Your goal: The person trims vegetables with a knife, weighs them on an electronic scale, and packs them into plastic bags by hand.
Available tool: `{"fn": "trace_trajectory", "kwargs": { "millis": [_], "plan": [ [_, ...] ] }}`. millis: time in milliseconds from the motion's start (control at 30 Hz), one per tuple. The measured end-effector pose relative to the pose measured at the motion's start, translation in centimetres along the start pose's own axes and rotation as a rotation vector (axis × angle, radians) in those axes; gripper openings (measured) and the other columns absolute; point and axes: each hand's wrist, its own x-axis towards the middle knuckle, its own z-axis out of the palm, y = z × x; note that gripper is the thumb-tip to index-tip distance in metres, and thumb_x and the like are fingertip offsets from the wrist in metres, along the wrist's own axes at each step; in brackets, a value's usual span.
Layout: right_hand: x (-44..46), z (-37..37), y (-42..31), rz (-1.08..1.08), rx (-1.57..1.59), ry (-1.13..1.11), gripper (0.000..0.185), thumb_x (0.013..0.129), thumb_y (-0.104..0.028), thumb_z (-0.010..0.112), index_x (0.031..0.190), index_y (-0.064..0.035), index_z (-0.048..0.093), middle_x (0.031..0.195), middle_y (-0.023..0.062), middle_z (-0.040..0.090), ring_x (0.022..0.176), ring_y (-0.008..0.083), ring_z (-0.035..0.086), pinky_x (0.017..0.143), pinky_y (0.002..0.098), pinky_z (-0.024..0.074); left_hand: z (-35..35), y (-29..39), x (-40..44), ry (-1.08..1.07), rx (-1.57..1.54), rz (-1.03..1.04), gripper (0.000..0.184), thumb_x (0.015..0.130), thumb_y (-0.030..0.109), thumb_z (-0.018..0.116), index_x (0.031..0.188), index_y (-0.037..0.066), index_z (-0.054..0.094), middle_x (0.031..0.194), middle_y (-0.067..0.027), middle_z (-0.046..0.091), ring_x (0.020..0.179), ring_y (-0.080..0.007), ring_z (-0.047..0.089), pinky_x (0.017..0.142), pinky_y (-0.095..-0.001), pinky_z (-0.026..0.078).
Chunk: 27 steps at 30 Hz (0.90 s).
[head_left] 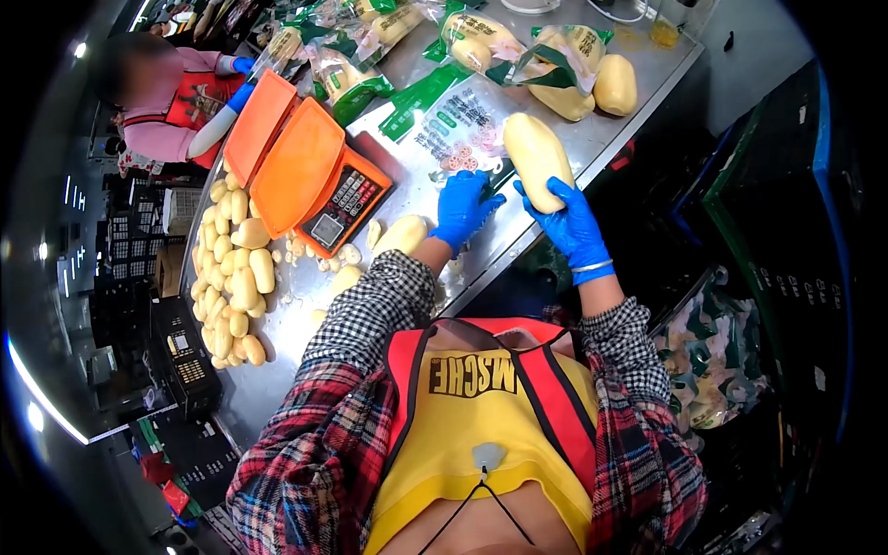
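Observation:
My right hand (pixel 569 227) is closed around the lower end of a long, pale peeled lotus root (pixel 535 159), held tilted above the table's edge. Just left of it, my left hand (pixel 462 211) has its fingers curled at the near edge of a flat printed plastic bag (pixel 453 128). That bag lies on the metal table, clear with green print and pictures of lotus slices. Both hands wear blue gloves. Beside my left wrist, a piece of lotus root (pixel 402 235) rests on the table, partly behind my forearm.
An orange scale (pixel 319 185) with a keypad stands left of the bag. Lotus roots (pixel 231 268) are heaped at the table's left side. Filled bags (pixel 476 42) lie along the back. Across the table is a person in a red apron (pixel 199 106). Dark crates (pixel 777 213) stand right.

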Motion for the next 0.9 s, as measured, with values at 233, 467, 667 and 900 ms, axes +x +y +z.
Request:
{"fn": "trace_trajectory", "kwargs": {
  "millis": [233, 467, 667, 900],
  "plan": [
    [1.4, 1.9, 0.9, -0.158, -0.344, -0.053, 0.091, 0.066, 0.004, 0.073, 0.144, -0.0041, 0.027, 0.132, 0.0091, 0.046, 0.120, 0.0198, 0.048, 0.096, 0.0304, 0.0452, 1.2, -2.4, 0.0, 0.133, -0.215, -0.087, 0.016, 0.080, 0.023, 0.065, 0.085, 0.008, 0.068, 0.079, -0.0158, 0.062, 0.077, -0.0334, 0.060, 0.069, -0.0424, 0.046],
    [2.1, 2.8, 1.5, -0.164, -0.512, -0.095, 0.092, 0.067, -0.004, 0.077, 0.145, -0.0017, 0.026, 0.139, 0.0087, 0.042, 0.126, 0.0196, 0.042, 0.105, 0.0311, 0.0353, -1.7, -2.1, 1.2, 0.039, -0.843, -0.649, 0.018, 0.081, 0.020, 0.066, 0.082, 0.002, 0.068, 0.071, -0.0055, 0.064, 0.067, -0.0122, 0.060, 0.064, -0.0274, 0.049],
    [2.2, 1.6, 2.4, -0.364, -0.794, -0.171, 0.091, 0.071, -0.009, 0.077, 0.145, 0.0012, 0.025, 0.141, 0.0122, 0.041, 0.127, 0.0200, 0.042, 0.104, 0.0313, 0.0354, -6.2, -1.1, 3.1, 0.297, -0.943, -0.705, 0.009, 0.079, 0.011, 0.066, 0.078, 0.002, 0.065, 0.071, -0.0068, 0.062, 0.066, -0.0156, 0.057, 0.060, -0.0298, 0.045],
    [2.7, 1.8, 4.3, -0.195, -0.580, 0.127, 0.058, 0.080, -0.014, 0.068, 0.130, -0.0006, 0.043, 0.114, 0.0126, 0.057, 0.100, 0.0240, 0.060, 0.082, 0.0333, 0.0529, -8.8, 4.2, 2.1, 0.382, -0.214, 0.210, 0.013, 0.077, 0.002, 0.065, 0.089, 0.007, 0.062, 0.106, -0.0143, 0.059, 0.098, -0.0322, 0.054, 0.084, -0.0398, 0.043]
  ]
}}
